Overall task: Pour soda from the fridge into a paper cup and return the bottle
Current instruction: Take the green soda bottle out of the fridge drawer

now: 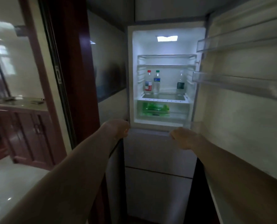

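Looking into the open fridge [166, 26]: my left hand [118, 129] is curled at its lower left corner, can't tell what it's gripping. Three bottles [156, 82] stand on the lit shelf, green ones lie in the drawer [179, 109] below. Right hand [182, 137] looks loosely curled, empty, by the door [247, 110].

No text, brand or number can be read. On the fridge shelf [164, 96] stand three bottles with labels too blurred to make out: a red-capped bottle [148, 83] near the shelf's left edge bears a red-and-white label, the green-capped bottle [156, 82] just beside it a blue one, and a third bottle [181, 83] near the right edge a dark one.
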`<action>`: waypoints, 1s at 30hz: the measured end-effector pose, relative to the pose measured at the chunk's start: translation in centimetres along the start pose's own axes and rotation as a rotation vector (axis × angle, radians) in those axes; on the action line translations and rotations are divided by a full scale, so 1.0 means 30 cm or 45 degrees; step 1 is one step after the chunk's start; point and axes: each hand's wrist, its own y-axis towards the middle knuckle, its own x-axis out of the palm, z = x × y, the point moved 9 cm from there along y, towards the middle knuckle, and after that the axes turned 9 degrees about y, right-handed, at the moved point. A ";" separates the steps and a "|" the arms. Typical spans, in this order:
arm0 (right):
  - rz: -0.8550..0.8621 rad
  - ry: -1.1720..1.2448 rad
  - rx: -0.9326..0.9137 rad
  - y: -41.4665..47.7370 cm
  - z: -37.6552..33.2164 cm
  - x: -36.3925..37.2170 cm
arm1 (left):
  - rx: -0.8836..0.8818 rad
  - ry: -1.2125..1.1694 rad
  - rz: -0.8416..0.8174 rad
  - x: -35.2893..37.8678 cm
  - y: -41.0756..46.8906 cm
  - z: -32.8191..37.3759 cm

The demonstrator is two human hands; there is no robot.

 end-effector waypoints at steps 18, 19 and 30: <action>-0.161 0.202 0.326 0.532 0.152 0.130 | 0.273 -0.074 0.127 0.111 0.622 -0.170; -0.174 0.200 0.340 0.556 0.169 0.140 | 0.286 -0.069 0.104 0.117 0.655 -0.158; -0.080 0.294 0.429 0.923 0.502 0.160 | 0.293 0.007 0.199 -0.100 1.105 -0.127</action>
